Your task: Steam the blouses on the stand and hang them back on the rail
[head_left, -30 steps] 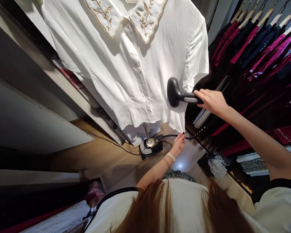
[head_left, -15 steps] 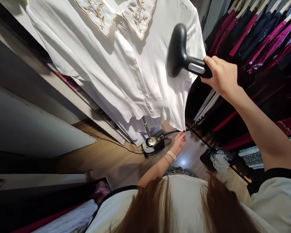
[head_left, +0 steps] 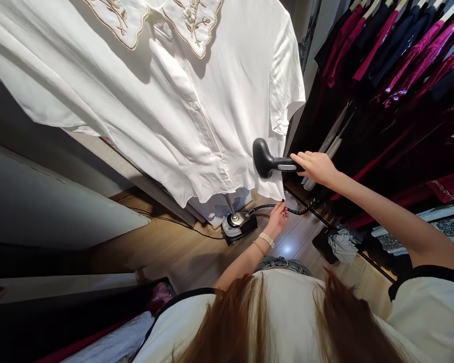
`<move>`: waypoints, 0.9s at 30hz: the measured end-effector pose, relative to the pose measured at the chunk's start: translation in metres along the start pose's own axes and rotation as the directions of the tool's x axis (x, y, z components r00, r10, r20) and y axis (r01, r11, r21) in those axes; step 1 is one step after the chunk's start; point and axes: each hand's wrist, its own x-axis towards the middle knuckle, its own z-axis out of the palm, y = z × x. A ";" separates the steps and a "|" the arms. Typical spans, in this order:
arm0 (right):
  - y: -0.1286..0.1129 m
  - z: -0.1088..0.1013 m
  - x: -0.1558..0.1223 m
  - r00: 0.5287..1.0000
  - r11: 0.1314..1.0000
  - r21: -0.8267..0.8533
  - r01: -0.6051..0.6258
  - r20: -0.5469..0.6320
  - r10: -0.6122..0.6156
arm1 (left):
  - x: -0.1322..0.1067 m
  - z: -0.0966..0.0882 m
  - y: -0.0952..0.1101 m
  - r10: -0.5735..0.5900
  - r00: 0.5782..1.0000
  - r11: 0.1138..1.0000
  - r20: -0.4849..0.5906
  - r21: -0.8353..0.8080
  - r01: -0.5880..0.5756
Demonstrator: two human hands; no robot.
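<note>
A white short-sleeved blouse with an embroidered collar hangs in front of me. My right hand is closed around the handle of a black garment steamer head, which presses against the blouse near its lower right hem. My left hand pinches the bottom right corner of the hem and pulls it down taut. A black hose runs from the steamer head to the steamer base on the wooden floor, where a metal pole rises.
A rack of red, magenta and dark garments on wooden hangers fills the right side. A pale wall ledge lies at the left. Crumpled cloth sits on the floor under the rack. A cable trails across the floor.
My right hand has brought the steamer head down from the blouse's shoulder to the lower hem. The left hand keeps its hold on the hem corner. The view has tilted slightly.
</note>
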 end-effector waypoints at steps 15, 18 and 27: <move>0.033 -0.029 0.020 0.972 0.987 0.093 -0.132 -0.186 0.147 | -0.006 -0.004 0.001 0.012 1.000 1.000 0.010 -0.001 -0.012; 0.032 -0.027 0.016 0.989 0.996 0.048 -0.069 -0.124 0.074 | -0.004 -0.004 0.001 0.021 1.000 1.000 -0.004 -0.011 -0.021; 0.026 -0.027 0.012 0.972 0.987 0.052 -0.151 -0.174 0.158 | -0.005 -0.003 0.001 0.015 1.000 1.000 -0.017 -0.025 -0.016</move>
